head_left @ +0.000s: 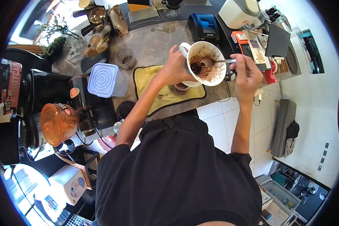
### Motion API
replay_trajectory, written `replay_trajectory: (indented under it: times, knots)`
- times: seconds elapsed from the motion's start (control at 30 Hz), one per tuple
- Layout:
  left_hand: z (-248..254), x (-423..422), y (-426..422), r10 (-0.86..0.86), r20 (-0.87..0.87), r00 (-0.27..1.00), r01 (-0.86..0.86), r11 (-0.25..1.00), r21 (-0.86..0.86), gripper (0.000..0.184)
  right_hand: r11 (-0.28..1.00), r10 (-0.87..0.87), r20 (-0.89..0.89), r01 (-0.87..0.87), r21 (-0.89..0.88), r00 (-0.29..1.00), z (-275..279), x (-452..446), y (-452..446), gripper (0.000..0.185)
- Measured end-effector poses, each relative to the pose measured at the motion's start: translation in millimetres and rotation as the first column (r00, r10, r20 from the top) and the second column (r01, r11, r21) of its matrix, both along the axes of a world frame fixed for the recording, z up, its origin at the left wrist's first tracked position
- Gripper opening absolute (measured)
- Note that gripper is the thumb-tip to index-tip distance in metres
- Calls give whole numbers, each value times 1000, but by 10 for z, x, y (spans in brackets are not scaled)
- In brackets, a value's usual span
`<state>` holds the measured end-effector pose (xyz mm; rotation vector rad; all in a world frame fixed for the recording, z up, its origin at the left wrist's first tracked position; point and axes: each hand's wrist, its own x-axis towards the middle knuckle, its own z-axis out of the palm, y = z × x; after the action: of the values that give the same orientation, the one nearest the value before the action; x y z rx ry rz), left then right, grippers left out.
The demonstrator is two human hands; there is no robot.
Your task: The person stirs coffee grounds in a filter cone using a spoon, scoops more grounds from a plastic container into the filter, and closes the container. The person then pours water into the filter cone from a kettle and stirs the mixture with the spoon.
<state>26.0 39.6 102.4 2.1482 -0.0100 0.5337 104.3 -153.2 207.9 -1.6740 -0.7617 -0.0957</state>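
The left hand (pixel 177 69) clasps the dripper (pixel 217 75) near the bench's (pixel 160 39) front edge. The right hand (pixel 248 77) pinches the spoon (pixel 223 61), its bowl inside the dripper.

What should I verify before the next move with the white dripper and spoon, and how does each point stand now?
1. Left hand holding the white dripper: ok.
2. Spoon held in the right hand, bowl inside the dripper: ok.
3. Dripper's inner wall free of brown residue: not ok.
4. Glass vessel on the yellow cloth: ok, though partly hidden.
5. Dripper lifted off the vessel: cannot tell; they overlap in view.
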Motion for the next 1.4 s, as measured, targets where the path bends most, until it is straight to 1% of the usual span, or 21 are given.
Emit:
replay_trajectory:
  times: [0.03, 0.1, 0.13, 0.2, 0.27, 0.33, 0.37, 0.47, 0.53, 0.63, 0.67, 0.73, 0.77, 0.87, 0.9, 1.07, 1.13, 1.2, 1.27, 1.33, 1.4]
  knots:
    - [-9, 15, -9, 3, -1, 1000, -3, 1000, -3, 65, 1000, 3, -59, -5, -25, 998, -65, 12, 7, 22]
    - [-1, 14, -28, 35, -11, 999, -34, 996, 82, 63, 999, 20, -163, -25, -28, 986, -248, 61, 45, 23]
    - [14, -2, -42, 43, -15, 999, -42, 996, 77, 63, 999, 28, -167, -34, -34, 986, -321, 92, 39, 23]
    - [66, -19, -63, 41, -120, 992, -27, 993, 116, 61, 1000, 13, -338, -7, 17, 941, -430, 187, -1, 24]
    - [38, -15, -58, 52, -131, 990, -37, 992, 118, 59, 998, 40, -380, -19, 58, 924, -498, 260, -32, 24]
    - [36, -3, -52, -6, -163, 987, 17, 998, 64, 59, 976, 113, -515, 1, 217, 849, -490, 297, -61, 24]
    - [32, 0, -56, -7, -163, 987, 17, 998, 63, 59, 961, 159, -512, -14, 276, 844, -481, 324, -94, 23]
    - [3, -8, -64, -21, -122, 992, 25, 999, 29, 61, 937, 154, -447, 14, 350, 881, -274, 245, -78, 22]
    - [-15, -6, -62, -28, -81, 996, 29, 1000, 8, 65, 931, 177, -412, -17, 364, 894, -173, 224, -112, 22]
    - [-22, -7, -69, -16, -55, 998, 15, 1000, -23, 69, 951, 117, -259, -32, 309, 959, 37, 112, -131, 24]
    - [-14, -13, -70, -16, -55, 998, 14, 1000, -23, 69, 951, 118, -259, -33, 308, 959, 88, 72, -141, 24]
    - [9, -30, -69, -14, -60, 998, 13, 1000, -12, 70, 982, -4, -84, 20, 190, 996, 167, -17, -150, 24]
    - [6, -35, -67, -14, -60, 998, 13, 1000, -12, 70, 983, -2, -37, 9, 184, 999, 192, -54, -153, 23]
    - [2, -40, -62, -15, -61, 998, 14, 1000, -8, 70, 993, -61, 31, 57, 108, 998, 236, -146, -122, 23]
    - [3, -40, -60, -11, -64, 998, 11, 1000, -3, 71, 995, -31, 34, 28, 92, 999, 236, -151, -112, 21]
    - [-24, -45, -60, 1, -71, 997, -1, 1000, 0, 73, 1000, -25, -23, 26, 18, 999, 37, -175, -34, 22]
    - [-68, -36, -55, 20, -64, 998, -18, 999, 41, 75, 991, -80, -65, 73, -113, 995, -75, -164, 6, 24]
    - [-57, -45, -77, 25, -71, 997, -21, 999, 46, 75, 989, -83, -81, 72, -129, 993, -255, -80, 32, 26]
    - [-42, -68, -83, 37, -78, 996, -33, 998, 51, 76, 1000, -28, -287, 25, -14, 958, -443, 11, 1, 26]
    - [-51, -78, -79, 0, -100, 995, -1, 1000, -12, 75, 998, -47, -347, 59, 24, 937, -514, 20, 2, 25]
    - [-80, -79, -73, 1, -104, 995, -1, 1000, 2, 74, 975, 11, -476, 96, 200, 879, -567, 54, -34, 23]
